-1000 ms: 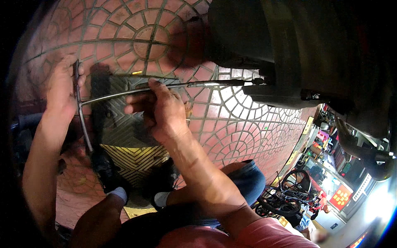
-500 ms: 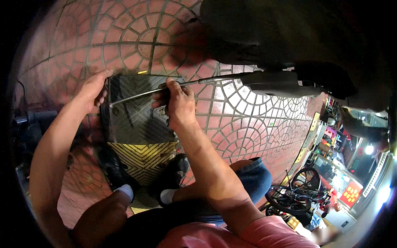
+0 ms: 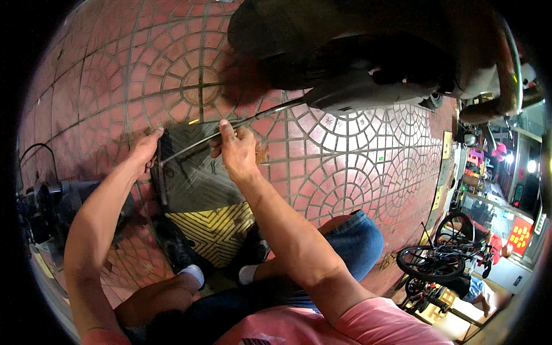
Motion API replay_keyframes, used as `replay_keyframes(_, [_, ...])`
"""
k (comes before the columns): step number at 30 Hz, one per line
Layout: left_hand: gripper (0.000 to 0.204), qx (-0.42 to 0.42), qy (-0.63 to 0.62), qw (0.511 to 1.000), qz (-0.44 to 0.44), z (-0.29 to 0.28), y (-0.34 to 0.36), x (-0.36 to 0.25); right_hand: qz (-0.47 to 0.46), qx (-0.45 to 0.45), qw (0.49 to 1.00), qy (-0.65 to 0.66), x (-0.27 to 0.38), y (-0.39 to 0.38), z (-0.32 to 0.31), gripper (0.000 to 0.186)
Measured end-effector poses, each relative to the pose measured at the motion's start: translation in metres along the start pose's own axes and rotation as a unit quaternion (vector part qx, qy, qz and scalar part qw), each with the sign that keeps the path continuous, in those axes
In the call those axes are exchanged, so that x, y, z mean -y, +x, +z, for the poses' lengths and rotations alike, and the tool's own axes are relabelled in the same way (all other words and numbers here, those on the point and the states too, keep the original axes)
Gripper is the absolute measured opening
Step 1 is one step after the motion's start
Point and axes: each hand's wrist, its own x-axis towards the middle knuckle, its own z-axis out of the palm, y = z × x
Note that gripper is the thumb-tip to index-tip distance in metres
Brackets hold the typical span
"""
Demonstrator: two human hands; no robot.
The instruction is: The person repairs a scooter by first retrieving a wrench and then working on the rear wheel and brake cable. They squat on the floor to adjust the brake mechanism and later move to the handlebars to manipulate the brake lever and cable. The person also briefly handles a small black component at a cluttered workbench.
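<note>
My right hand [image 3: 238, 150] is closed round a long thin grey rod [image 3: 192, 145], with the thumb on top. The rod runs slantwise over a black-and-yellow ribbed ramp block [image 3: 213, 233]. Its far right stretch meets a large dark bulky shape [image 3: 339, 52] at the top. My left hand [image 3: 146, 152] is at the block's left edge, by the rod's lower left end. Its fingers are curled, and what they grip is hidden. A narrow dark bar [image 3: 164, 187] lies along the block's left side, below that hand.
Red patterned paving [image 3: 322, 172] surrounds the block. My shoes [image 3: 175, 244] flank its yellow end. Dark machinery [image 3: 52, 207] stands at the left. At the right are a bicycle [image 3: 437, 259], a person in red [image 3: 499, 248] and a lit shop front.
The view has shifted, showing more of the dark bulky shape and the bicycle. Both hands keep nearly the same places over the block, the right one still on the rod.
</note>
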Motion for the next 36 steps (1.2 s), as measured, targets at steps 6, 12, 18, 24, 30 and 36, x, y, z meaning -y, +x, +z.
replay_keyframes(6, [0.043, -0.087, -0.107, 0.988, 0.072, -0.008, -0.03, -0.008, 0.018, -0.002, 1.0, 0.014, -0.011, 0.013, -0.007, 0.037])
replay_keyframes(12, [0.047, -0.068, -0.095, 0.985, 0.126, -0.033, -0.023, -0.035, -0.073, -0.019, 0.994, 0.074, -0.011, 0.015, 0.01, 0.036])
replay_keyframes(18, [0.048, -0.054, -0.059, 0.994, 0.077, -0.01, -0.001, -0.022, -0.101, -0.03, 0.994, 0.012, -0.014, 0.017, 0.004, 0.037])
replay_keyframes(24, [0.045, -0.075, -0.106, 0.989, 0.074, -0.014, -0.013, -0.042, -0.115, -0.033, 0.992, 0.042, -0.039, 0.033, 0.014, 0.036])
replay_keyframes(30, [0.041, -0.087, -0.116, 0.985, 0.089, -0.016, -0.021, -0.036, 0.062, 0.116, 0.984, 0.122, -0.031, -0.02, 0.069, 0.031])
replay_keyframes(36, [0.032, -0.152, -0.15, 0.961, 0.176, -0.02, -0.099, -0.004, 0.084, 0.105, 0.981, 0.14, -0.031, 0.004, 0.075, 0.028])
